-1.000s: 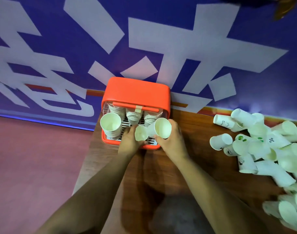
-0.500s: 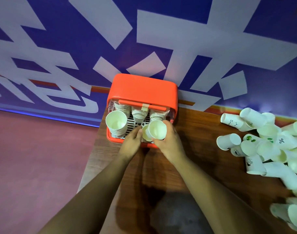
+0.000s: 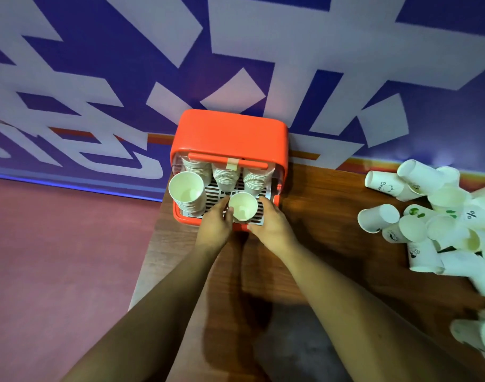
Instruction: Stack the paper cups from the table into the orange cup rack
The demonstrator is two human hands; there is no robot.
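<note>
The orange cup rack stands at the table's far edge against the wall, its front open. Three stacks of white cups hang in its back row. A taller stack stands mouth-up at its front left. Both my hands hold a white paper cup, mouth-up, over the middle front of the rack's white grid. My left hand grips its left side and my right hand its right side. Whether other cups are nested below it is hidden.
A loose pile of white paper cups lies on the wooden table at the right, several on their sides, more at the lower right edge. The table's left edge drops to a reddish floor. A blue and white banner wall stands behind.
Each hand held a separate cup a second ago. The right hand's cup has come together with the left hand's cup, and both hands have moved in over the rack's front middle.
</note>
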